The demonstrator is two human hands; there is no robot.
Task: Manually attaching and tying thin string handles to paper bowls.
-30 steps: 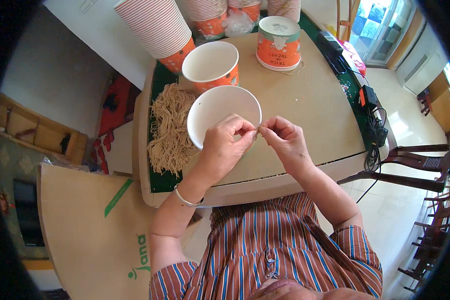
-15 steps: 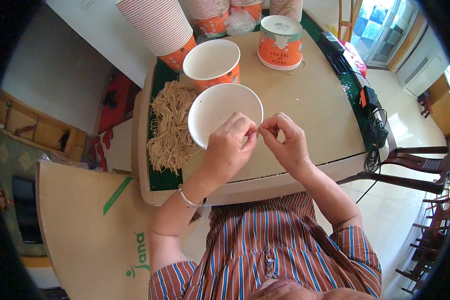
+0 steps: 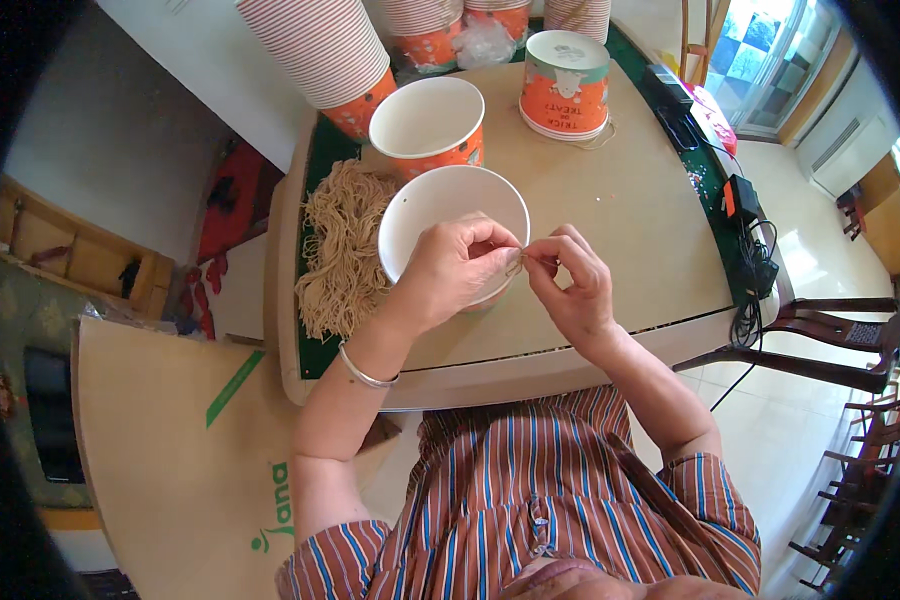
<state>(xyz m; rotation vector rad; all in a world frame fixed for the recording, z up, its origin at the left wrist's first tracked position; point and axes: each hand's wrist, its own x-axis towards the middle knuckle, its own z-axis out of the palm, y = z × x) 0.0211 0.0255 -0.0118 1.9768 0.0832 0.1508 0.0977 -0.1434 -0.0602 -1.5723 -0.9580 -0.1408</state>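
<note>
Over the right rim of the nearest white-lined paper bucket (image 3: 435, 205), my left hand (image 3: 455, 265) and my right hand (image 3: 575, 285) meet fingertip to fingertip. Both are pinched on a thin beige string (image 3: 515, 266), a small loop of which shows below the left fingertips. The string's exact path between the fingers is too fine to follow. To the left of the bucket lies a loose heap of beige strings (image 3: 342, 255). Another open orange bucket (image 3: 427, 118) stands just behind, its rim close to the nearest one.
An orange and green bucket (image 3: 567, 88) stands upside down at the back, string by its base. Tall bucket stacks (image 3: 320, 60) and a crumpled clear bag (image 3: 485, 42) line the far edge. Black cables and adapters (image 3: 750, 260) run along the right edge, near a dark wooden chair (image 3: 830, 325).
My left hand has turned slightly and its wrist has shifted left and down. A small string loop now shows between the fingers. The right hand stays nearly in place.
</note>
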